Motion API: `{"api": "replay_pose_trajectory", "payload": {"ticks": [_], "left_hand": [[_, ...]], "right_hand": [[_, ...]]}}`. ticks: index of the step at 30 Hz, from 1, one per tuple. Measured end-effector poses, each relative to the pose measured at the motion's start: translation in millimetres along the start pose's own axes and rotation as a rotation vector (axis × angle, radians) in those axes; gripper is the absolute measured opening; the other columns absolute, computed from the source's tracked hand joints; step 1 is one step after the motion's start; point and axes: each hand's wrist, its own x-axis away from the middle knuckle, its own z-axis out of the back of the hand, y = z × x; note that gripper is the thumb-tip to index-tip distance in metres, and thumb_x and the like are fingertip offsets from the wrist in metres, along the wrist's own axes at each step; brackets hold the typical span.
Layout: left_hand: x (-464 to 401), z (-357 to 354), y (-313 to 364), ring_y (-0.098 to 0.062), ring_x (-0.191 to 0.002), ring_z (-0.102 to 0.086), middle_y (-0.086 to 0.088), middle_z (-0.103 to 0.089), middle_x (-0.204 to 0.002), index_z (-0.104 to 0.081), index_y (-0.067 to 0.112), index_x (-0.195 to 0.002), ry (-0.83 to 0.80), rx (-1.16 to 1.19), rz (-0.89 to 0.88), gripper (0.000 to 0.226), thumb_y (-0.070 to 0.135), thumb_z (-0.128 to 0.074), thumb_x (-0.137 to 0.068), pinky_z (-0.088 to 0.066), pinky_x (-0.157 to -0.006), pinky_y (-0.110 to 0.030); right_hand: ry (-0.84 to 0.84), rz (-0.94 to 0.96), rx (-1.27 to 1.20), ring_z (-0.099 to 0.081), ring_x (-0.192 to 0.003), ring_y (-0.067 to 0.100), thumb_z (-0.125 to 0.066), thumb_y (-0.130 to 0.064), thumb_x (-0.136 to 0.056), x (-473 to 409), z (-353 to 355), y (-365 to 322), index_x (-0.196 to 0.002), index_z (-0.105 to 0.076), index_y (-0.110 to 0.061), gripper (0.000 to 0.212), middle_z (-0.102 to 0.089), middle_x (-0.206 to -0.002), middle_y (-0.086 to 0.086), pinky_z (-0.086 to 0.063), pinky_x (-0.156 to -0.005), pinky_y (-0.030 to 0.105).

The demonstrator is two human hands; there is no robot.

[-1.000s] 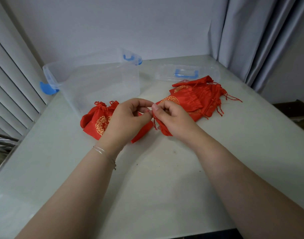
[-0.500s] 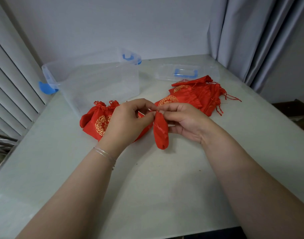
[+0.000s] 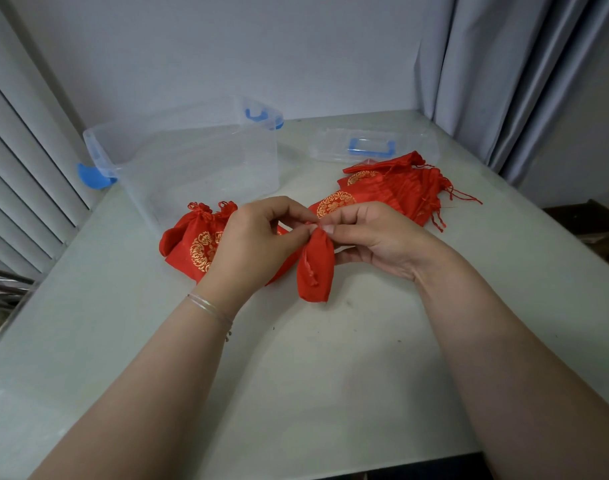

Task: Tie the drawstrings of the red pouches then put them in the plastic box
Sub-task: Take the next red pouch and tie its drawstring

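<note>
- Left hand (image 3: 258, 244): thumb and forefinger pinch the gathered neck of a red pouch (image 3: 315, 268) from the left side; remaining fingers curled.
- Right hand (image 3: 375, 239): thumb and forefinger pinch the same neck from the right; palm faces the camera side, other fingers loosely bent beneath.
- Held pouch: hangs neck-up from the two pinches above the middle of the table (image 3: 296, 375); whether its bottom edge touches the surface cannot be told. One drawstring end (image 3: 310, 271) dangles down its front.
- Tied pouches (image 3: 195, 244): a small group with cinched necks and gold round emblems lies left of centre, partly behind the left hand, just in front of the plastic box.
- Untied pouch pile (image 3: 396, 187): flat red pouches stacked toward the back right of the table, loose strings trailing toward the right edge.
- Plastic box (image 3: 192, 157): clear, blue latches, open, standing at the back left; no pouch visible inside.
- Box lid (image 3: 372, 147): clear with blue handle, lying flat near the back edge, just behind the untied pile.
- Thin bracelet (image 3: 209, 308) on the left wrist.
- Grey curtain (image 3: 504, 81) hangs past the back right corner; slatted blind (image 3: 22, 181) along the left edge.
</note>
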Motion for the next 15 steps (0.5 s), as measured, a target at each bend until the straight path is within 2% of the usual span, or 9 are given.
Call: {"api": "replay_pose_trajectory", "payload": {"ticks": [2,6,11,15], "left_hand": [[-0.5,0.7,1.0,-0.039,-0.075,-0.059,0.010,-0.070,-0.077,-0.070,0.034,-0.077,-0.005,0.044,0.019,0.016,0.019,-0.075,-0.079,-0.051,-0.069,-0.047],[-0.4,2.4,1.8,-0.037,-0.077,-0.060,0.012,-0.071,-0.079,-0.073,0.028,-0.080,-0.029,0.073,0.029,0.009,0.019,-0.075,-0.080,-0.051,-0.071,-0.044],[-1.2,3.7,0.3,-0.019,-0.076,-0.064,0.016,-0.071,-0.077,-0.074,0.028,-0.082,-0.072,0.063,0.027,0.011,0.017,-0.075,-0.080,-0.053,-0.072,-0.034],[-1.1,3.0,-0.8,0.001,-0.071,-0.065,0.020,-0.069,-0.071,-0.072,0.033,-0.077,-0.066,0.051,0.024,0.021,0.012,-0.073,-0.081,-0.049,-0.066,-0.012]], "right_hand": [[-0.017,0.005,-0.006,-0.067,-0.071,0.011,-0.054,0.000,-0.089,0.4,-0.3,-1.1,-0.086,-0.065,-0.008,0.015,-0.070,-0.075,0.001,-0.058,-0.071,0.026],[-0.034,0.011,0.009,-0.067,-0.070,0.011,-0.054,0.002,-0.089,0.9,-1.9,0.0,-0.085,-0.064,-0.008,0.015,-0.069,-0.073,0.000,-0.057,-0.070,0.026],[-0.035,-0.002,0.054,-0.066,-0.067,0.009,-0.051,0.005,-0.090,1.0,-4.4,-1.3,-0.082,-0.062,-0.008,0.019,-0.068,-0.069,-0.001,-0.057,-0.066,0.026],[-0.004,-0.011,0.136,-0.065,-0.068,0.010,-0.048,0.001,-0.091,0.8,-11.1,-0.2,-0.081,-0.059,-0.009,0.018,-0.065,-0.070,0.001,-0.057,-0.064,0.029]]}}
